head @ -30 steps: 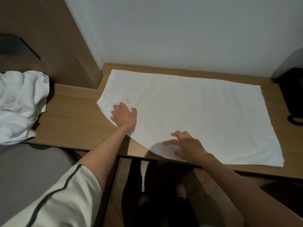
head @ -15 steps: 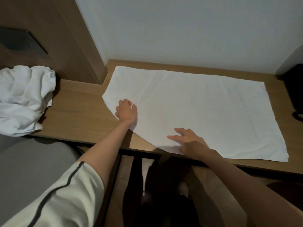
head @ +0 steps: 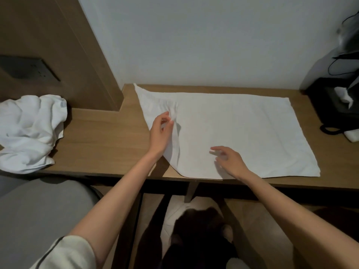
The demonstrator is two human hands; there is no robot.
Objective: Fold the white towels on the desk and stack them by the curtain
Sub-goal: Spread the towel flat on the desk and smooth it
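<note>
Two bare forearms reach in from the bottom of the view, the left one coming out of a pale sleeve (head: 64,253) with a dark stripe, above a grey padded surface (head: 38,210). Just past the front edge of the wooden desk (head: 101,144), the right hand (head: 228,161) is over the near part of the spread towel (head: 242,129), fingers loosely extended and holding nothing; blur hides whether the fingertips touch the cloth. Farther in, the left hand (head: 160,131) pinches a small ridge of that towel between thumb and fingers near its left edge, and wrinkles fan from the pinch toward the far left corner. The rest of the towel lies flat across the desk. A crumpled towel (head: 29,133) sits heaped at the desk's left end, well apart. At the far right stands a black box (head: 330,109) with white tissue sticking out. Behind rises a pale wall (head: 194,45), and left of it a wooden panel (head: 58,35) bearing a dark plate (head: 25,68).
</note>
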